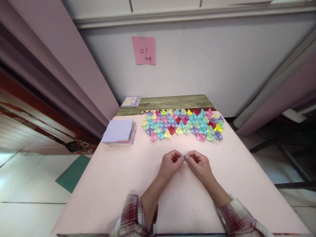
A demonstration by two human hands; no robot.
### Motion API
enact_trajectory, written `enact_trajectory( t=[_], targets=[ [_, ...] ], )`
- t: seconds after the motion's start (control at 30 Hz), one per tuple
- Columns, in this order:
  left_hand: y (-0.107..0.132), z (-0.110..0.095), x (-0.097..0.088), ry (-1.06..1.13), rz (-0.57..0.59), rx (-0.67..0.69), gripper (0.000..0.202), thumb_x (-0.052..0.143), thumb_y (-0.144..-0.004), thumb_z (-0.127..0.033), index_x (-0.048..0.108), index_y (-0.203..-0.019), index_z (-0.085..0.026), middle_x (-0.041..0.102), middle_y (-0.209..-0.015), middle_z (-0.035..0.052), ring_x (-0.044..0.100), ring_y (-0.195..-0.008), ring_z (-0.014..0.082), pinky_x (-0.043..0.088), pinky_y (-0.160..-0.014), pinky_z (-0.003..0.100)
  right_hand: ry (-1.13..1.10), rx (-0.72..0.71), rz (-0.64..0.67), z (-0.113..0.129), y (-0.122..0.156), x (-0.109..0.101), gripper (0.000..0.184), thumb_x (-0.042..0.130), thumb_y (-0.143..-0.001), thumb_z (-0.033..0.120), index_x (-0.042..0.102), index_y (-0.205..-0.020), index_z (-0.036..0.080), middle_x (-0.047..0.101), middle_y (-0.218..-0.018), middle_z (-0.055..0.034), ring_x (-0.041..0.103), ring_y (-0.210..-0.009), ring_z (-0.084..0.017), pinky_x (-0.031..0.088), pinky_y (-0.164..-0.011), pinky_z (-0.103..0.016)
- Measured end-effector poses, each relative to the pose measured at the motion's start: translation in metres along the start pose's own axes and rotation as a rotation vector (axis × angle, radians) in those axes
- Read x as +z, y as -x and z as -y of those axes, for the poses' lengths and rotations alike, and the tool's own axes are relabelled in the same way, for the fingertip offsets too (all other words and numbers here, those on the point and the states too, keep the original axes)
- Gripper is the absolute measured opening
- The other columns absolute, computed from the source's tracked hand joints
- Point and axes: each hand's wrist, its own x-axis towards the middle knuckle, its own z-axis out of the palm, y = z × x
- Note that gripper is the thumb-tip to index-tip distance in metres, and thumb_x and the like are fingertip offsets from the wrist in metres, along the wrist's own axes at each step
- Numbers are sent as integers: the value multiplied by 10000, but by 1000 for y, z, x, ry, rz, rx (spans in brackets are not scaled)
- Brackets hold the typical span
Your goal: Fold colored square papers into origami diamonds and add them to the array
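Observation:
Between my two hands, over the middle of the table, is a small piece of folded lavender paper [183, 157], mostly hidden by the fingers. My left hand [172, 162] pinches its left side with thumb and forefinger. On the other side, my right hand [198, 163] pinches it the same way, the fingertips nearly meeting. Beyond the hands stand several rows of small folded paper boats [182, 124] in blue, green, pink, yellow, purple and red. To the left lies a stack of square coloured paper [118, 131], a lavender sheet on top.
A pale pink cover [108, 184] lies over the table. At its far end a printed packet [131, 101] rests on a green wood-patterned strip [170, 100]. A pink note [144, 50] hangs on the wall. Curtains flank the table; a green sheet [73, 172] lies on the floor at left.

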Motion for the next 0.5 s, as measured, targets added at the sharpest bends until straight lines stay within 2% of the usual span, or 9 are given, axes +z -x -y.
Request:
enact_trajectory(
  t=[0.17,0.27,0.37,0.5],
  targets=[
    [-3,2,-2,119,-95,-33,249,726,-750,-359,589,-747,-151,525,-531,-47,440,-448,68,346,-444,193,5,-24,87,4,1,-1,243,642,-836,398,594,-728,185,515,-601,31,435,-547,-109,335,-520,-232],
    [-3,1,-4,148,-110,-29,263,713,-765,-382,582,-745,-155,524,-529,-47,431,-445,69,338,-445,197,17,-13,125,5,1,-1,251,649,-833,402,603,-724,180,504,-582,35,415,-532,-106,311,-507,-231],
    [-2,-2,-3,80,-72,2,273,710,-767,-396,583,-739,-156,523,-575,-44,430,-483,69,337,-476,202,-1,19,94,5,1,-3,270,653,-835,411,607,-711,177,548,-600,20,441,-547,-111,325,-522,-233],
    [3,-8,-1,-98,38,32,354,675,-789,-413,521,-604,-154,448,-552,-45,371,-511,71,285,-490,212,-47,10,86,8,1,-4,272,641,-849,412,604,-715,179,567,-613,15,478,-575,-120,357,-560,-238]
  ],
)
